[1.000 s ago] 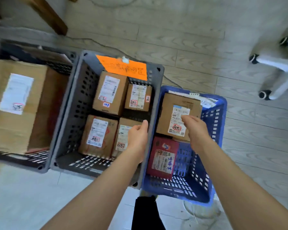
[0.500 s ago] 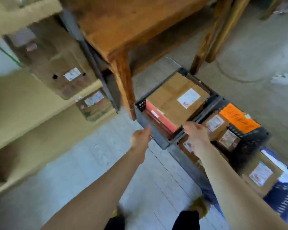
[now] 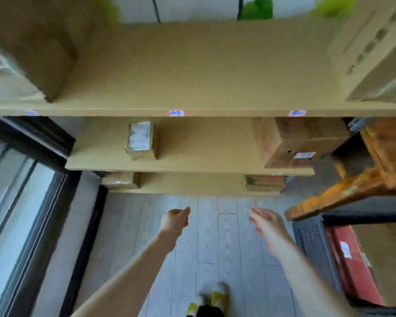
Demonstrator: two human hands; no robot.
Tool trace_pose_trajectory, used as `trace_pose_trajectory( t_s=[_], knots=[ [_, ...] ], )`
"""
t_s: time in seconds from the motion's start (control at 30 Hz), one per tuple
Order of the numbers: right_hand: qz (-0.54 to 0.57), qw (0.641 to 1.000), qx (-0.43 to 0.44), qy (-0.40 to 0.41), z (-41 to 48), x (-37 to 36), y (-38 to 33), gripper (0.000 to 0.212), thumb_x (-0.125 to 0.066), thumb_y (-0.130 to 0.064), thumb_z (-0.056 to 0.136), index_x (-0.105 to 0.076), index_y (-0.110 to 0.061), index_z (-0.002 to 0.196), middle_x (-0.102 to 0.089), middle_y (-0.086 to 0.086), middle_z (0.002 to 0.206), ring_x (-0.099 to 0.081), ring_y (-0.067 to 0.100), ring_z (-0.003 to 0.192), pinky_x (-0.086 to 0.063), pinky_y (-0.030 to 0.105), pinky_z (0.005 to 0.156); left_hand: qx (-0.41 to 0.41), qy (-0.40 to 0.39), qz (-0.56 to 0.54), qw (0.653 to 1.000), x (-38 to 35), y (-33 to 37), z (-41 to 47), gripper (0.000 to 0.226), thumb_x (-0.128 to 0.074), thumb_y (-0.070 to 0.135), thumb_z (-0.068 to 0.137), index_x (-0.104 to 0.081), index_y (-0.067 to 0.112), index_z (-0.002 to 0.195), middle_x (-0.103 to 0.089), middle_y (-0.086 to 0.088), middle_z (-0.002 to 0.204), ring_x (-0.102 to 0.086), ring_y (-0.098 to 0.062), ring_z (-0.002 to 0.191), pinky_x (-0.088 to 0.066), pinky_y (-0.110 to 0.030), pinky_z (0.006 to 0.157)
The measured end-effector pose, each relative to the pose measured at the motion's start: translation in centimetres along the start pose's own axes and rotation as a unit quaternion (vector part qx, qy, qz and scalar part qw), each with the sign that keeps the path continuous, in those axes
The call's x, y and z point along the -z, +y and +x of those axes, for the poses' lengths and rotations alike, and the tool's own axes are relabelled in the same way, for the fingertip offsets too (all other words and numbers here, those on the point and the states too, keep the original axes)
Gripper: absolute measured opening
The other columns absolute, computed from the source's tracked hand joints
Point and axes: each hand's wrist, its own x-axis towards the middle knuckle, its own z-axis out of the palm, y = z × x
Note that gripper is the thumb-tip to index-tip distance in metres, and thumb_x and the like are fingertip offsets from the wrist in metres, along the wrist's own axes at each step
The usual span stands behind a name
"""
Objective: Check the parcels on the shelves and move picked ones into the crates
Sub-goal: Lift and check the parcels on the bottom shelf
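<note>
Swung away from the crates since half a second ago, now square on to the shelves; the wooden bench, then up at the top, now juts in from the right. Only a corner of the dark crate left in view at the lower right, with a red parcel inside it.

Left hand out over the grey floor, fingers curled loosely together, holding nothing and touching nothing. Right hand likewise over the floor, fingers stretched forward and slightly apart, empty, near the bench leg but apart from it. Earlier over the crate edges; now both clear of the crates and short of the shelves.

On the middle shelf, a small labelled parcel alone left of centre, and a large brown box at the right end, poking past the shelf edge. On the bottom shelf, a small parcel at the left and a flat one at the right. On the top shelf, a big box at the left and a pale box at the right, both blurred. Small stickers along the top shelf's front edge, unreadable. Dark-framed glass door down the left side. Yellow shoes at the bottom edge.
</note>
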Motion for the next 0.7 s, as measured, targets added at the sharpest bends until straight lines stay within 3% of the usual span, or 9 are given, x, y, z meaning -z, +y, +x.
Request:
trace_pose_trajectory(
  t_s=[0.1,0.17,0.3,0.47,0.7],
  knots=[
    [-0.028,0.998,0.006,-0.055,0.3,-6.9,-2.4,0.011,-0.059,-0.013,0.088,-0.061,-0.004,0.082,-0.061,0.031,0.111,-0.055,0.043,0.109,-0.043,0.037,0.077,0.008,0.063,-0.043,0.997,6.3,0.2,1.4,0.030,-0.052,0.026,0.090,-0.041,0.021,0.062,-0.047,-0.006,0.077,-0.040,-0.017,0.077,-0.025,-0.026,0.056],
    [-0.051,0.995,0.020,-0.082,0.6,-11.2,-3.5,0.021,-0.060,-0.015,0.088,-0.061,0.005,0.096,-0.062,0.029,0.109,-0.059,0.040,0.104,-0.040,0.033,0.076,0.012,0.091,-0.061,0.994,10.0,0.1,2.3,0.027,-0.052,0.026,0.089,-0.042,0.019,0.065,-0.048,-0.008,0.081,-0.040,-0.018,0.080,-0.026,-0.026,0.057],
    [-0.072,0.989,0.029,-0.123,0.7,-19.4,-4.5,0.031,-0.062,-0.020,0.087,-0.060,0.000,0.110,-0.064,0.018,0.109,-0.060,0.028,0.106,-0.044,0.034,0.087,0.010,0.111,-0.085,0.990,16.9,-0.6,4.8,0.029,-0.052,0.027,0.092,-0.045,0.019,0.065,-0.052,-0.008,0.084,-0.042,-0.020,0.083,-0.031,-0.027,0.061],
    [-0.065,0.993,0.017,-0.101,0.8,-29.3,-3.1,0.030,-0.062,-0.021,0.087,-0.060,0.000,0.108,-0.064,0.013,0.104,-0.060,0.024,0.103,-0.040,0.027,0.081,0.006,0.079,-0.064,0.995,25.6,-2.5,10.0,0.030,-0.052,0.028,0.092,-0.043,0.021,0.065,-0.051,-0.008,0.087,-0.041,-0.019,0.082,-0.029,-0.025,0.057],
    [-0.062,0.995,-0.002,-0.076,3.3,-41.7,2.9,0.034,-0.064,-0.020,0.085,-0.059,0.000,0.112,-0.061,0.013,0.107,-0.058,0.022,0.098,-0.040,0.027,0.076,-0.010,0.078,-0.007,0.997,34.6,-6.5,20.4,0.021,-0.057,0.028,0.089,-0.055,0.012,0.074,-0.052,-0.011,0.081,-0.045,-0.021,0.078,-0.033,-0.030,0.065]
  ],
)
